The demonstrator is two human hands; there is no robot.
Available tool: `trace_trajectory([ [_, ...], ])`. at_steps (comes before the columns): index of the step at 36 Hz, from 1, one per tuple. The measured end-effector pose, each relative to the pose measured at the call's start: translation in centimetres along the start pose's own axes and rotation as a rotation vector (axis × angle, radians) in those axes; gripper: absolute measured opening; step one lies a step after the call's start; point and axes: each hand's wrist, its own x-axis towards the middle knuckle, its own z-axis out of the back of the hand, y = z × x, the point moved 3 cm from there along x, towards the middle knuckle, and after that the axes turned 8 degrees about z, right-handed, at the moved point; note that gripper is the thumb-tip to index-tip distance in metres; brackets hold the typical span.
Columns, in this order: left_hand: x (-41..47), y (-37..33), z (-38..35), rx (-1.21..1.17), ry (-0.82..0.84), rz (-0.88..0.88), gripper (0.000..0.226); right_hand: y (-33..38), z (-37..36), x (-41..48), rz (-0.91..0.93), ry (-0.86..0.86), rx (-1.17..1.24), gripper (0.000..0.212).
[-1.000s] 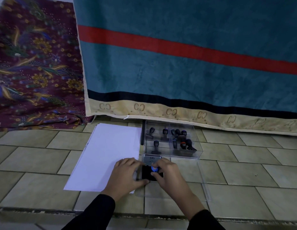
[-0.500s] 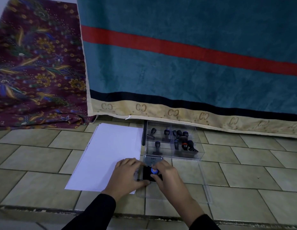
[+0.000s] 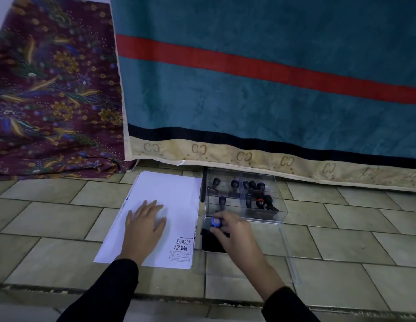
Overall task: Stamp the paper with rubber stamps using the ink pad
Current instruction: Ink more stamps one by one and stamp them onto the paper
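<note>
A stack of white paper (image 3: 170, 196) lies on the tiled floor, with stamped marks "SAMPLE AIR MAIL" and a boxed print near its lower right corner. My left hand (image 3: 145, 225) rests flat on the sheet, fingers spread. To the right of the paper sits the dark ink pad (image 3: 211, 244) in its open tin. My right hand (image 3: 232, 231) grips a rubber stamp with a blue knob (image 3: 216, 222), held over the pad's far end; whether its face touches the pad is hidden. A clear plastic box (image 3: 280, 212) behind the pad holds several black-handled stamps.
A teal blanket (image 3: 260, 89) with a red stripe hangs down to the floor just behind the box. A maroon floral cloth (image 3: 53, 94) lies at the back left. The box's clear lid (image 3: 288, 259) lies flat on the tiles under and right of the pad.
My left hand has left the ink pad and moved left onto the paper, uncovering the stamped marks. My right hand stays at the pad with the blue-knobbed stamp.
</note>
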Motion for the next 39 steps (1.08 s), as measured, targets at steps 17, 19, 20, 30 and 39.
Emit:
trace_trajectory([
  [17, 0.3, 1.3, -1.1, 0.074, 0.037, 0.037, 0.046, 0.8, -5.8, 4.4, 0.04, 0.228, -0.054, 0.021],
  [19, 0.3, 1.4, -1.1, 0.071, 0.035, 0.038, 0.046, 0.7, -5.9, 4.3, 0.038, 0.234, -0.061, 0.022],
  [20, 0.3, 1.4, -1.1, 0.071, 0.034, 0.039, 0.047, 0.7, -6.0, 4.3, 0.038, 0.238, -0.062, 0.022],
  [30, 0.4, 1.0, -1.0, 0.107, 0.023, 0.06, 0.046, 1.1, -6.3, 3.9, 0.081, 0.301, -0.133, 0.016],
  [39, 0.8, -0.7, -1.2, 0.135, -0.048, 0.149, 0.04, 1.1, -6.5, 3.5, 0.074, 0.302, -0.121, 0.009],
])
